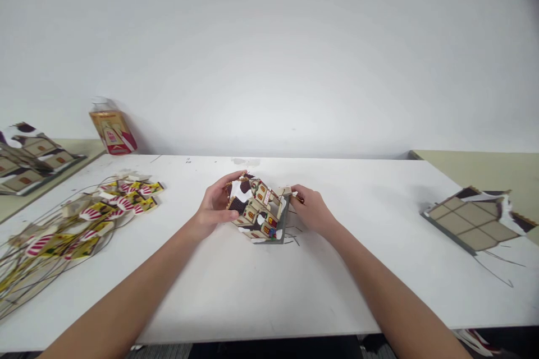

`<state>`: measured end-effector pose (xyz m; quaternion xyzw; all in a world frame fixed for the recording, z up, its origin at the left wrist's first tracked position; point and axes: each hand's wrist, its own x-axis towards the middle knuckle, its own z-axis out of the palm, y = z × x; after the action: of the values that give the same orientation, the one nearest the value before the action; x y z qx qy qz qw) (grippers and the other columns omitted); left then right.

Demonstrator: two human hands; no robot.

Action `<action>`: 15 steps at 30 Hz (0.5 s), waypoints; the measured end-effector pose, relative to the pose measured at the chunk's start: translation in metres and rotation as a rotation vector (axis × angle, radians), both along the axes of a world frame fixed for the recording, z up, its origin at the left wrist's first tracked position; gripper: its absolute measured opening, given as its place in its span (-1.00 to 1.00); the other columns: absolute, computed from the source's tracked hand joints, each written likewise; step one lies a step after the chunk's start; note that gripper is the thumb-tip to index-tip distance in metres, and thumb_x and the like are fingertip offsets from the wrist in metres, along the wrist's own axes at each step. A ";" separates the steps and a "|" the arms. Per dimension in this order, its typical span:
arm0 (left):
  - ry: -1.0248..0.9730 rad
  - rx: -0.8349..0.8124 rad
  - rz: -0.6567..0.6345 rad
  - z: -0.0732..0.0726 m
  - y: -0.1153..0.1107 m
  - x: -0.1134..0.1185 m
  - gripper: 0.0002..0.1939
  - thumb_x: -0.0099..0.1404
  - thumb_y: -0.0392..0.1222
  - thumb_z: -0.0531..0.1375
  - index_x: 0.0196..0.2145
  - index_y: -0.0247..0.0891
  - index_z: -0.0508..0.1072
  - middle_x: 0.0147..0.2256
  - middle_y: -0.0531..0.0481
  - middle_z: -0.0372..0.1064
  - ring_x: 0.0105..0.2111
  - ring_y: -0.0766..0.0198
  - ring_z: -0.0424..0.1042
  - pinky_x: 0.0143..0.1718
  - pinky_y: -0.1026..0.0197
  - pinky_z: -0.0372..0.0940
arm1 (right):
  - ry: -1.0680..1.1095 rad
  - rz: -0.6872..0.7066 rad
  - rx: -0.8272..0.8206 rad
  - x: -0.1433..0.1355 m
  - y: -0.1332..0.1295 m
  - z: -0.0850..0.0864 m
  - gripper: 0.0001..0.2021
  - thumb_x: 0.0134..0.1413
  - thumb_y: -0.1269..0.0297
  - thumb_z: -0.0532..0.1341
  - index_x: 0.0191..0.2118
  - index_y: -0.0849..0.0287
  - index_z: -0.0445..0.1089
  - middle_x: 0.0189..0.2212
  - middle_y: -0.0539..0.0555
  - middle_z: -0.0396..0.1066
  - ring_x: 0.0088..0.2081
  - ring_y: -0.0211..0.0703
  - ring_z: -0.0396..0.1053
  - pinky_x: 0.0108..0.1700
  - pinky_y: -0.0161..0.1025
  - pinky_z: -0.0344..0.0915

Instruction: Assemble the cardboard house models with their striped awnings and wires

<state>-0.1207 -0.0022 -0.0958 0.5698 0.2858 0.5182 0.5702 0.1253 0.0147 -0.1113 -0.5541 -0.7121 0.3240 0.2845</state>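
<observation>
White-patched model house [255,208] lies tipped mid-frame, base [275,240] toward frame right; left hand [214,202] clasps its roof [241,190], right hand [310,207] bunches beside the base (whether holding anything, I can't tell)

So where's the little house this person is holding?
In the head view, the little house is central, over the white table, tilted sideways between the left hand on its roof and the right hand at its base.

Head-worn view | faces forward, down | table [252,297] near | wall [269,56] beyond
</observation>
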 end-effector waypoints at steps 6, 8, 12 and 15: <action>-0.002 -0.012 0.045 0.000 0.000 -0.001 -0.21 -0.18 -0.25 0.39 0.07 -0.26 0.32 -0.06 -0.17 0.32 -0.09 0.02 0.35 -0.14 0.15 0.34 | 0.083 -0.119 0.108 0.003 0.001 0.001 -0.82 0.12 0.19 0.05 -0.23 0.10 0.32 -0.64 -0.11 0.20 -0.62 -0.33 0.07 -0.55 -0.37 -0.01; 0.001 -0.018 0.072 0.000 0.001 -0.001 -0.21 -0.18 -0.25 0.39 0.07 -0.25 0.31 -0.05 -0.17 0.33 -0.08 0.03 0.36 -0.12 0.15 0.33 | 0.101 -0.137 0.161 0.003 0.000 0.002 -0.82 0.13 0.18 0.06 -0.22 0.11 0.31 -0.65 -0.12 0.19 -0.61 -0.33 0.08 -0.55 -0.38 0.01; 0.002 -0.034 0.120 0.000 0.002 -0.001 -0.21 -0.19 -0.24 0.40 0.06 -0.23 0.32 -0.03 -0.16 0.33 -0.07 0.03 0.36 -0.11 0.16 0.31 | 0.092 -0.088 0.316 0.000 -0.003 0.003 -0.86 0.13 0.21 0.08 -0.23 0.11 0.30 -0.65 -0.12 0.20 -0.61 -0.35 0.09 -0.53 -0.40 0.05; 0.003 -0.035 0.132 0.001 0.003 -0.001 -0.22 -0.18 -0.25 0.40 0.05 -0.23 0.33 -0.05 -0.14 0.35 -0.08 0.06 0.37 -0.11 0.19 0.31 | 0.067 -0.016 0.445 -0.003 -0.008 0.003 -0.87 0.13 0.26 0.08 -0.24 0.13 0.32 -0.61 -0.09 0.26 -0.60 -0.35 0.13 -0.51 -0.40 0.08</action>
<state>-0.1220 0.0009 -0.0951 0.5402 0.3328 0.5487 0.5443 0.1227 0.0070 -0.1084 -0.4724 -0.7516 0.1748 0.4258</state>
